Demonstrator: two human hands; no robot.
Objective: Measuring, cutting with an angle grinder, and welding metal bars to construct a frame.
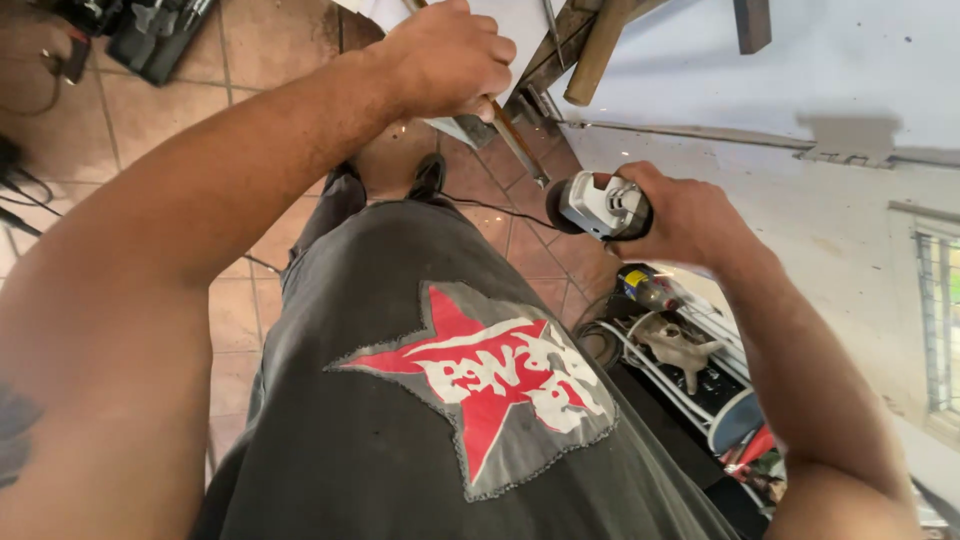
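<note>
Terracotta tile floor (150, 110) below, white wall on the right, cluttered box of tools by the feet. Left hand (445, 55) is fisted around a thin metal rod (520, 145), which slants down toward the floor. Right hand (690, 215) is wrapped tight on a grey angle grinder (600, 205), disc at the rod's lower end (a few sparks show). I'd brace the rod firmly and feed the disc lightly, away from the legs.

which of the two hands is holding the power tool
The right hand: it grips the grey angle grinder, while the left hand holds a thin rod higher up.
</note>
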